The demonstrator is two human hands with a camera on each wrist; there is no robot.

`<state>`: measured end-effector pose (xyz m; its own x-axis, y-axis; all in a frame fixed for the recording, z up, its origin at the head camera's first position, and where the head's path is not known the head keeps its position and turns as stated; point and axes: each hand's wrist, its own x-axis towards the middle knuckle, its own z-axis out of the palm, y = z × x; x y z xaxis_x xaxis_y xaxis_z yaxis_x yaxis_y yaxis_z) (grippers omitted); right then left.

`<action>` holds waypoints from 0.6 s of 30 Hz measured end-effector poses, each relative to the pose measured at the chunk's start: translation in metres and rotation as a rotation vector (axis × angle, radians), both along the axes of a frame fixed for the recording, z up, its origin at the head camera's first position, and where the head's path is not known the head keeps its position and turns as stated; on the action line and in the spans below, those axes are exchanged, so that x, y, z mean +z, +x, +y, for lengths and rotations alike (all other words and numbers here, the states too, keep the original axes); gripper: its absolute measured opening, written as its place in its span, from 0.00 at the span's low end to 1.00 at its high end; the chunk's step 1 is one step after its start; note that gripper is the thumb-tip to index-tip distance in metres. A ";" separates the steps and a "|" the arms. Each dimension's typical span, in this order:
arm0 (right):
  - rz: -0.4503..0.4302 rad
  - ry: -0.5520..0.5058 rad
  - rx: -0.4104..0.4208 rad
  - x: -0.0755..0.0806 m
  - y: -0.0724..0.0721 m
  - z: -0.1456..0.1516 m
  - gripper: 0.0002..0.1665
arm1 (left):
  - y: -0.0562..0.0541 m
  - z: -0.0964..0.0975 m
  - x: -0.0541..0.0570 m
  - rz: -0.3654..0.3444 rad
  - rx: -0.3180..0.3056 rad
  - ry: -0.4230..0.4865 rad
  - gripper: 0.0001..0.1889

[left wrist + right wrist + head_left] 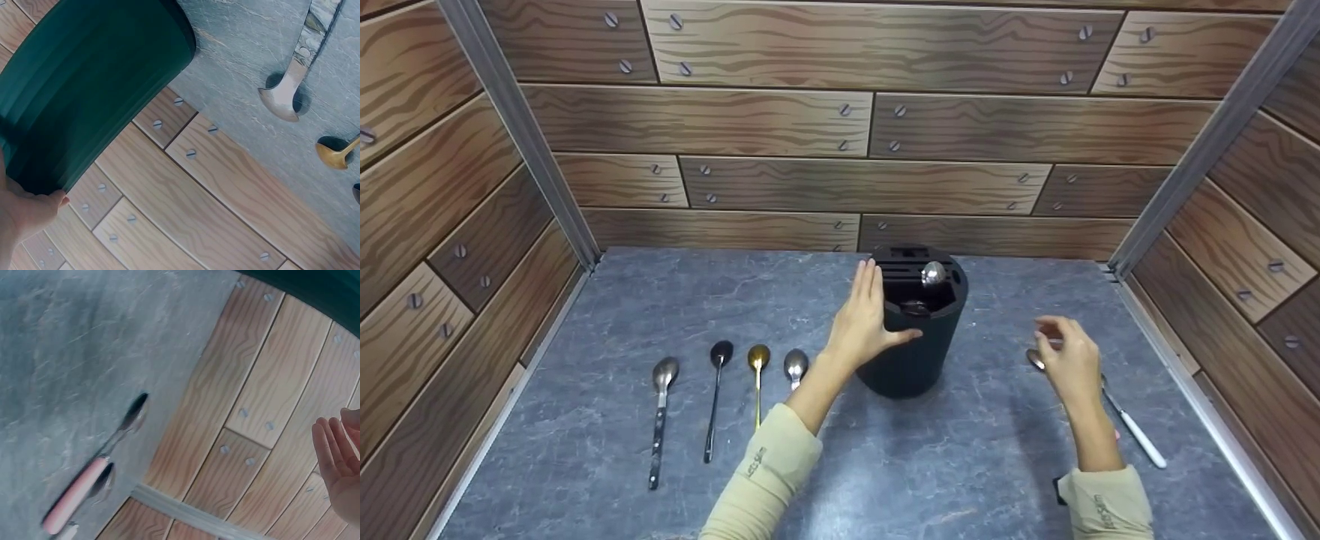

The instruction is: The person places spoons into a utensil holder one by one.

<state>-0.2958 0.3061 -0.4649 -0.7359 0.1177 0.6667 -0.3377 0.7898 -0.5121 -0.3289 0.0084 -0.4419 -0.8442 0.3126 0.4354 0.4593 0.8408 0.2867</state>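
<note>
A dark green utensil holder with a black slotted top stands mid-table. The bowl of a silver spoon sticks up out of its open compartment. Against the holder's left side, near the rim, rests my left hand, fingers straight and thumb spread across the front. My right hand, holding nothing, hovers over the right part of the table with loosely bent fingers. Under it lies a pink-handled spoon, partly hidden by the hand in the head view. Beside that is a white-handled spoon.
Left of the holder lie a spoon with a patterned dark handle, a black spoon, a gold spoon and a silver spoon partly covered by my left arm. Wood-patterned walls enclose the table's back and sides.
</note>
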 end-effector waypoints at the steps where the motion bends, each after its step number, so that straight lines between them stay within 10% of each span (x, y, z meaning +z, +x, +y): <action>1: -0.005 -0.009 -0.014 -0.002 0.000 0.003 0.10 | 0.000 0.000 0.000 0.002 0.000 0.001 0.61; 18: -0.213 -0.021 -0.182 -0.026 0.005 0.039 0.12 | 0.000 0.000 0.001 -0.006 0.001 -0.004 0.61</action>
